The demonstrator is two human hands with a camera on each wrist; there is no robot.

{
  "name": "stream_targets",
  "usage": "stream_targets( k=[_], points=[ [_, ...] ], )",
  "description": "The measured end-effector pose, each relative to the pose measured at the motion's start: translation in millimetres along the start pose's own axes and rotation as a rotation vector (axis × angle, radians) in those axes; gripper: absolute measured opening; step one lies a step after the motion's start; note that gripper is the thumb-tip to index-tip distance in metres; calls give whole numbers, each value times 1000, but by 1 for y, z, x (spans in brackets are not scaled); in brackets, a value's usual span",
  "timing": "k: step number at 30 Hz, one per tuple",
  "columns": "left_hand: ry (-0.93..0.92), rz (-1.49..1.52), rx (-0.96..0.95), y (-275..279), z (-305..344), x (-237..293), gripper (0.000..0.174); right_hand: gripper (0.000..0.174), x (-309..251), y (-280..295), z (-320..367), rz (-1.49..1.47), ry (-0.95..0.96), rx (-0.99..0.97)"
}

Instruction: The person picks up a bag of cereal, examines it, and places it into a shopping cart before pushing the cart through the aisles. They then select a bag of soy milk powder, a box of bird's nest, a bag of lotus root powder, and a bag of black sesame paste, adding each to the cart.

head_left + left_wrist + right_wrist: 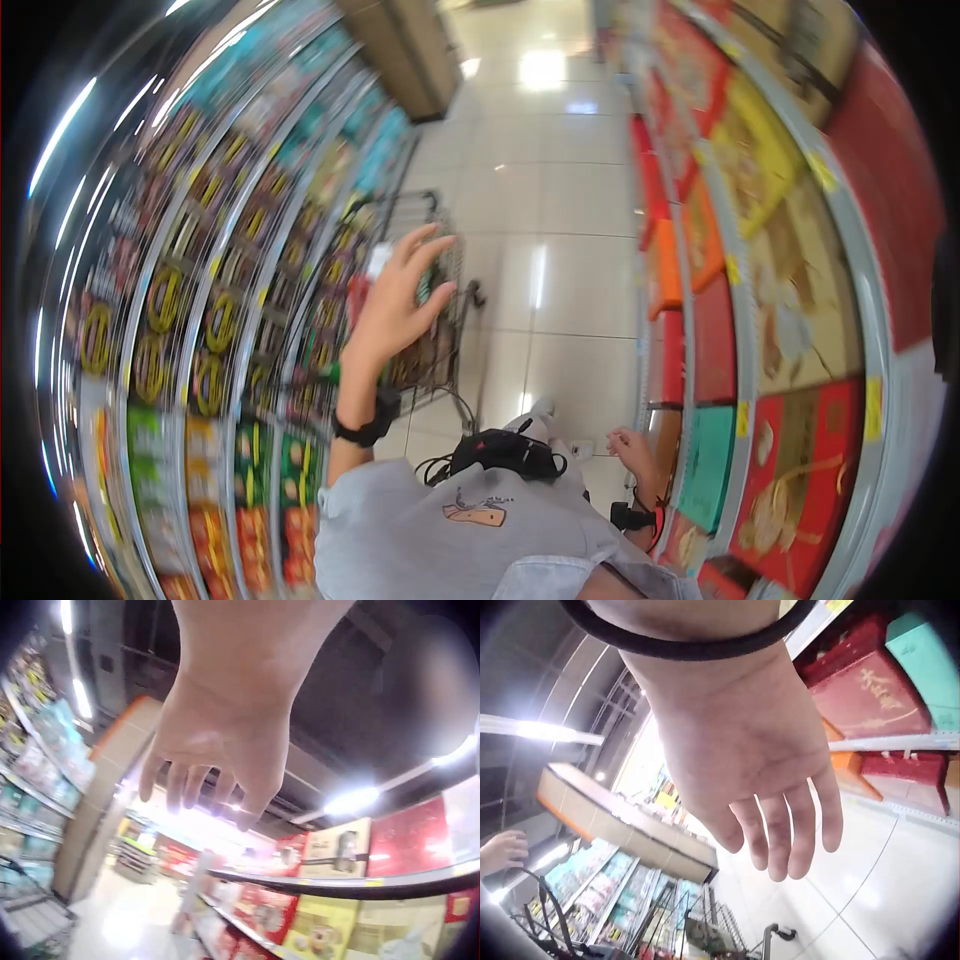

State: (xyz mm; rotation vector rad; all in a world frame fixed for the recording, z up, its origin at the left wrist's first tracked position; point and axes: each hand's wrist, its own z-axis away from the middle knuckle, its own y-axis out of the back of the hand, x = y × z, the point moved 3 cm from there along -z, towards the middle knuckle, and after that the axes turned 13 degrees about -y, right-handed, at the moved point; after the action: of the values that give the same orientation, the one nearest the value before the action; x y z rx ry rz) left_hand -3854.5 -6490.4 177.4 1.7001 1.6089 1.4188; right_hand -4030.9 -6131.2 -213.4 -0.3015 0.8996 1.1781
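Observation:
In the head view the left hand (pixel 395 300) is raised over a shopping cart (pixel 455 290), its fingers spread and slightly bent, holding nothing. The left wrist view shows the same hand (pixel 217 757) with its fingers pointing down and apart. Low beside the right shelf, the right hand (pixel 632 450) hangs with loosely bent fingers. The right wrist view shows that hand (pixel 761 772) empty, its fingers relaxed. Several items lie in the cart, among them something white (pixel 379 260); whether the left hand touches the cart cannot be told.
Packed shelves (pixel 215 270) line the left side. Gift boxes, including a red one (pixel 800 480) and a teal one (pixel 708 465), fill the right shelves. A tiled floor (pixel 540 190) runs ahead between them, past a brown pillar (pixel 405 55). A black bag (pixel 505 455) hangs at the waist.

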Motion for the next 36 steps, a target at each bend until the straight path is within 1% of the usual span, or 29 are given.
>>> stream_targets(
  k=[1,2,3,4,5,6,7,9,11,12,13,14,15,16,17,18,20,22,23,24,25,27,28,29,30,32,33,34,36],
  points=[
    [98,-152,46,22,49,-19,47,23,-17,-9,-5,26,0,-67],
    [231,-214,78,43,97,-33,45,22,-30,-17,-8,47,2,-130],
    [393,-260,109,58,153,-56,43,22,-34,-27,-21,103,14,-181],
    [597,-386,137,68,218,-83,44,20,-38,-40,-37,124,84,-217],
    [834,-535,125,71,292,-111,49,19,-42,-53,-46,137,152,-256],
    [1089,-602,52,68,368,-140,63,19,-55,-66,-46,182,163,-303],
    [1138,-615,74,59,412,-146,63,19,-76,-81,-47,180,198,-317],
    [1285,-738,-42,53,481,-155,75,19,-108,-115,-46,184,248,-348],
    [1241,-607,88,46,517,-168,81,18,-127,-149,-38,217,282,-391],
    [1143,-572,219,44,527,-176,74,18,-135,-167,-28,231,286,-403],
    [935,-569,284,49,527,-182,65,18,-146,-188,-19,309,319,-400],
    [812,-663,298,51,531,-191,52,19,-156,-215,-12,381,356,-393],
    [720,-704,281,64,520,-187,43,19,-163,-246,-9,383,362,-393],
    [649,-689,290,68,519,-190,38,24,-167,-269,-2,389,411,-404],
    [568,-647,292,67,520,-197,34,30,-169,-286,10,396,437,-395],
    [547,-578,284,62,522,-205,34,35,-176,-306,27,334,454,-399],
    [443,-437,279,53,520,-220,23,42,-197,-352,60,244,473,-398],
    [418,-427,273,46,514,-227,19,43,-221,-391,88,217,467,-383],
    [417,-462,263,42,511,-227,19,46,-234,-406,101,336,708,-277],
    [340,-512,368,38,512,-236,19,48,-243,-418,115,461,949,-172],
    [339,-507,372,37,510,-238,19,48,-244,-426,119,466,948,-168],
    [288,-568,378,40,506,-240,21,56,-251,-454,129,587,1060,-30],
    [325,-598,333,34,506,-246,26,60,-251,-463,129,681,1095,72],
    [368,-543,299,33,504,-249,28,60,-252,-474,129,731,1107,66],
    [354,-605,317,40,496,-239,30,59,-254,-483,126,779,1126,52],
    [369,-590,316,34,491,-244,31,49,-255,-485,105,831,1003,104],
    [382,-551,333,34,488,-243,32,43,-252,-483,86,843,1061,159],
    [373,-544,370,31,487,-248,32,40,-262,-484,91,855,1035,155],
    [352,-541,435,24,478,-254,33,39,-264,-478,79,860,1057,183]
  ],
)
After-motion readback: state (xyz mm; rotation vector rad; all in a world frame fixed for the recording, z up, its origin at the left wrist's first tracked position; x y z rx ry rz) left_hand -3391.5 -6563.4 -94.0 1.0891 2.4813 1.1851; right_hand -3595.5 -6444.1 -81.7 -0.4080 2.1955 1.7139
